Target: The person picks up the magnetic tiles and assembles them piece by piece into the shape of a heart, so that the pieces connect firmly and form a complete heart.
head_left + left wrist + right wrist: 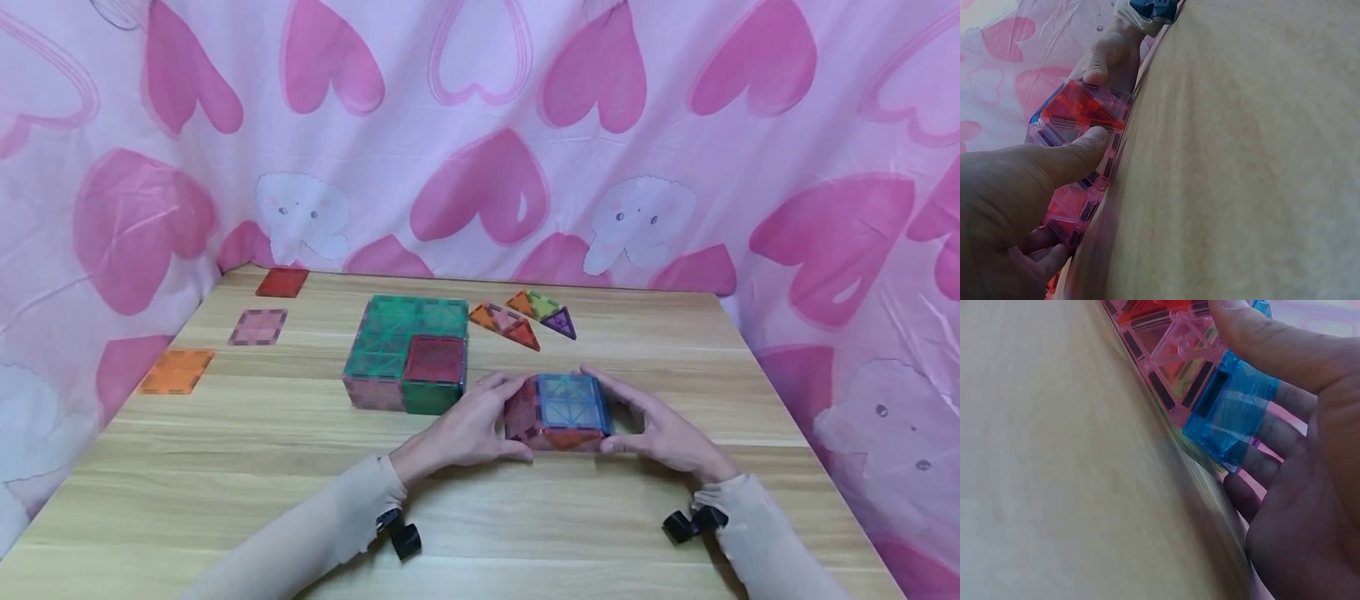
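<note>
Between both hands, near the middle of the table, is a low block of translucent magnetic tiles point(572, 402), with a light blue top and pink, red and blue sides. My left hand point(467, 423) grips its left end, thumb in front and fingers round the far side. At the other end my right hand point(663, 429) holds the blue side point(1235, 409), its thumb toward the front and its fingers behind. In the left wrist view, a red triangle point(1082, 106) shows on the front face. Part of the block's far side is hidden.
Left of the hands stands a larger green tile box point(390, 333) with a red square point(437, 358) at its corner. Several small triangle tiles point(522, 317) lie behind. Red point(282, 282), pink point(258, 327) and orange squares point(177, 372) lie along the left edge. A heart-patterned curtain point(480, 183) surrounds the table.
</note>
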The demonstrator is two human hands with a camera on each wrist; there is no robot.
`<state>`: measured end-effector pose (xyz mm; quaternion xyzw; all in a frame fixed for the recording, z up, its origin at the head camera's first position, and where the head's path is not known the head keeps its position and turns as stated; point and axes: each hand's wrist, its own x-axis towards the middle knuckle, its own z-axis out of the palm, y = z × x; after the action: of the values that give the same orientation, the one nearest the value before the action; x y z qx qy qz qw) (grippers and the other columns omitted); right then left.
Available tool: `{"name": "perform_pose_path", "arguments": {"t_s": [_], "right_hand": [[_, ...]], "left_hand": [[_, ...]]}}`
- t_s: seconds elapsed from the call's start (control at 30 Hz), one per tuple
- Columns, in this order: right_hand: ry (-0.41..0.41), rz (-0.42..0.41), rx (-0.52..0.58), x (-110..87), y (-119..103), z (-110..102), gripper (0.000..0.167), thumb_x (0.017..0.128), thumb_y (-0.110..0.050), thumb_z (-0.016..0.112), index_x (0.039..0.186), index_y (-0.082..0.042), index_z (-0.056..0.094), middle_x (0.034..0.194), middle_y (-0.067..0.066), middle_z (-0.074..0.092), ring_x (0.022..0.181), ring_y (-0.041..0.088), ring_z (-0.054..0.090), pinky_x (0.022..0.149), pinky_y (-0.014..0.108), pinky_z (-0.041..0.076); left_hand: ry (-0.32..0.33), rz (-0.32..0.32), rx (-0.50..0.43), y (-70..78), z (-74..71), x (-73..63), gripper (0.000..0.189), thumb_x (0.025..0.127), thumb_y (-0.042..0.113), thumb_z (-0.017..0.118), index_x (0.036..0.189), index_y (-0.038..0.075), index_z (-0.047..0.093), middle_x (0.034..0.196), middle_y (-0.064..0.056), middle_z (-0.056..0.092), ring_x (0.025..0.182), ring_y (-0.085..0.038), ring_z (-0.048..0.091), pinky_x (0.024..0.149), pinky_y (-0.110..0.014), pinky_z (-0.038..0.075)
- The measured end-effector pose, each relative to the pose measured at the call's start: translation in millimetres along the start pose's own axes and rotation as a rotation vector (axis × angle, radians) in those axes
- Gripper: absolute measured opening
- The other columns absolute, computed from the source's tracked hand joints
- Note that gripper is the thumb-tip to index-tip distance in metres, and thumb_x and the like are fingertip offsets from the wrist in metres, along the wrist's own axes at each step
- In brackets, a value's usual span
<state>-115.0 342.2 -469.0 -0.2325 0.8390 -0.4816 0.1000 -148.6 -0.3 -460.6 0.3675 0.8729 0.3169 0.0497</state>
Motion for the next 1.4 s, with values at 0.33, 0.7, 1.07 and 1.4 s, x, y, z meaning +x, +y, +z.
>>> {"name": "perform_pose_path", "arguments": {"t_s": [0.33,0.7,1.07,1.4], "right_hand": [[0.025,0.007,-0.023,0.0,2.1,-2.1,0.076,0.11,-0.018,0.07,0.175,-0.031,0.034,0.175,0.006,0.041,0.146,0.018,0.05,0.117,0.023,0.044],[0.011,-0.039,0.149,2.4,1.2,-0.2,0.098,0.093,-0.003,0.088,0.174,-0.023,0.037,0.176,0.015,0.036,0.149,0.016,0.048,0.12,0.017,0.039],[0.073,-0.085,0.215,5.4,3.0,9.4,0.108,0.082,0.007,0.095,0.163,-0.009,0.025,0.159,0.024,0.034,0.148,0.02,0.044,0.123,0.014,0.033],[0.022,-0.108,0.214,3.6,4.5,8.4,0.091,0.077,0.003,0.099,0.143,-0.004,0.036,0.147,0.019,0.045,0.142,0.02,0.05,0.123,0.016,0.034]], "left_hand": [[0.074,0.037,0.011,0.9,5.9,0.5,0.109,0.079,0.045,0.103,0.166,0.012,0.046,0.157,-0.01,0.054,0.146,-0.028,0.051,0.123,-0.049,0.048],[0.128,0.105,-0.022,5.5,6.0,0.1,0.106,0.075,0.047,0.105,0.159,0.024,0.045,0.152,-0.006,0.052,0.135,-0.021,0.057,0.114,-0.048,0.056],[0.224,0.006,-0.053,12.8,11.5,-2.4,0.117,0.074,0.054,0.103,0.162,0.01,0.041,0.147,-0.008,0.055,0.131,-0.022,0.059,0.115,-0.046,0.056],[0.298,-0.075,-0.034,23.0,19.8,-10.6,0.109,0.068,0.053,0.105,0.148,0.005,0.05,0.141,-0.006,0.053,0.123,-0.018,0.059,0.11,-0.04,0.058]]}}
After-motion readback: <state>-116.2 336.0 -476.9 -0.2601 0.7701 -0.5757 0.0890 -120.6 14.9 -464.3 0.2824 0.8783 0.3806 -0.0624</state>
